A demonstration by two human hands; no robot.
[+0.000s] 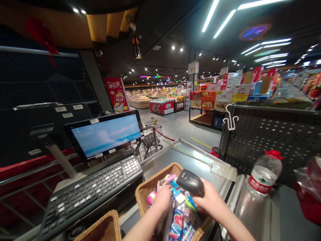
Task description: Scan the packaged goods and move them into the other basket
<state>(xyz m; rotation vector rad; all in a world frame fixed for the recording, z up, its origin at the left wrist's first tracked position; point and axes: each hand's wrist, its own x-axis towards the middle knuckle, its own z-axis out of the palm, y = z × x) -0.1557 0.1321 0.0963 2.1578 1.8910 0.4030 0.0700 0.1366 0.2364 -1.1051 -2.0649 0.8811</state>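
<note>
A wicker basket (143,195) stands on the counter, full of small packaged goods. Over its far left part, my left hand (163,196) has its fingers closed around a small pink packet (171,178); the fingertips are partly hidden. My right hand (207,197) grips a black handheld barcode scanner (190,181), which is held above the basket with its head towards my left hand. Among the goods below lie a blue and red box (176,223) and a green packet (190,205). The right forearm covers part of the basket's right side.
On the left are a monitor (107,134) and a keyboard (92,194), with a second wicker basket (114,224) in front. A metal counter (185,159) extends forward. To the right stand a large clear bottle (264,174) with a red cap and a perforated panel (273,134) with white hooks.
</note>
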